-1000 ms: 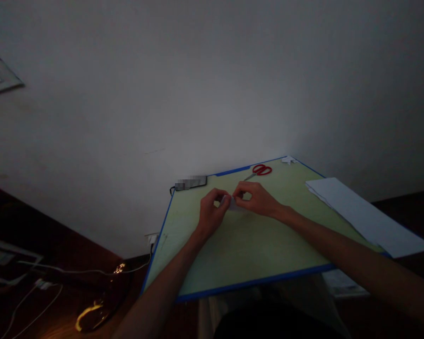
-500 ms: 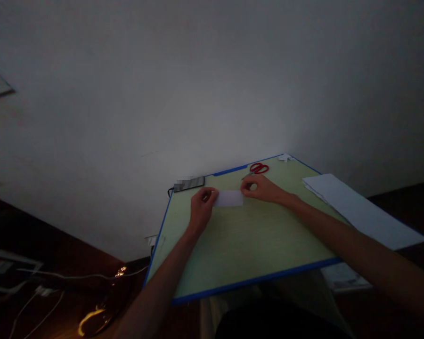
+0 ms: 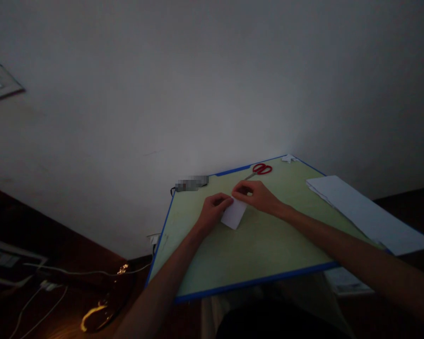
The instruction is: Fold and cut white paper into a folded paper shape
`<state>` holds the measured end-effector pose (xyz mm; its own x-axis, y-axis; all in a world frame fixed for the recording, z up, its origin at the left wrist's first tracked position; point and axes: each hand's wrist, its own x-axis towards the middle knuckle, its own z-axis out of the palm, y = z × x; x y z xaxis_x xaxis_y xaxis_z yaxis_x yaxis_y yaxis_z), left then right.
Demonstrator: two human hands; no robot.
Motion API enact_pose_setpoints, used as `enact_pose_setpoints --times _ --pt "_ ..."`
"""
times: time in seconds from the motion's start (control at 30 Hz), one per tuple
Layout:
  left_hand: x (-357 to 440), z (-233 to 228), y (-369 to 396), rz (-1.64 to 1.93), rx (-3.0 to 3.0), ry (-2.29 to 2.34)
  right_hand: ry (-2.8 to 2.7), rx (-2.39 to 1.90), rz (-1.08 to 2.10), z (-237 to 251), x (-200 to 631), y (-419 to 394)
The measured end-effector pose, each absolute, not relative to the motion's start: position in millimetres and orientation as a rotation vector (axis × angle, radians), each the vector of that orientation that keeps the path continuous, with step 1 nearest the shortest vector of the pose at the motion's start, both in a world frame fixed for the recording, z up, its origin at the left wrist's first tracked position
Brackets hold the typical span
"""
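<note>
A small white piece of paper [image 3: 234, 215] is held above the middle of the pale green tabletop [image 3: 261, 249], its lower corner pointing toward me. My left hand [image 3: 214, 210] pinches its upper left edge between thumb and fingers. Close beside it, my right hand [image 3: 257, 194] is closed on the paper's upper end, and the fingertips of both hands nearly meet there. The fingers cover the paper's top edge. Just beyond my right hand lie red-handled scissors [image 3: 262, 169], with part of the blades showing.
A phone [image 3: 192, 183] with a cable lies at the back left edge. White paper scraps [image 3: 289, 158] sit in the far right corner. A stack of white sheets [image 3: 360, 209] overhangs the right edge. The wall [image 3: 212, 94] stands directly behind the table.
The paper has turned from lying crosswise to slanting toward me. My hands have come together at its upper end, and the scissors' blades show more.
</note>
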<state>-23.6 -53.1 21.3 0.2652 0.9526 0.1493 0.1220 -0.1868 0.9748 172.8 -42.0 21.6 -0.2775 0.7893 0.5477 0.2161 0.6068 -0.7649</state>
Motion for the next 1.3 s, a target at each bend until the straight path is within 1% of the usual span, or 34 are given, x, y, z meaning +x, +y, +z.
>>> enact_pose_setpoints --times 0.1,0.3,0.47,0.8,1.0,1.3 --pt "-24.3 24.2 -54.3 1.053 1.596 1.068 -1.838 -0.809 0.727 20.9 168.7 -45.8" --pt "-27.2 23.3 -56.6 0.904 1.725 1.064 -1.863 -0.773 0.766 16.2 165.4 -43.5" --pt "-31.8 18.2 -53.3 0.845 1.671 1.05 -1.858 -0.752 0.807 19.0 165.2 -43.3" --pt "-27.5 26.7 -58.4 0.8 1.527 1.006 -1.819 -0.762 0.877 24.3 171.6 -39.1" --pt "-28.8 27.2 -58.3 0.747 1.624 1.009 -1.699 -0.839 0.803 27.0 189.6 -24.6" --pt "-27.1 30.9 -59.8 0.779 1.707 1.003 -1.627 -0.881 0.81 30.5 205.4 -13.6"
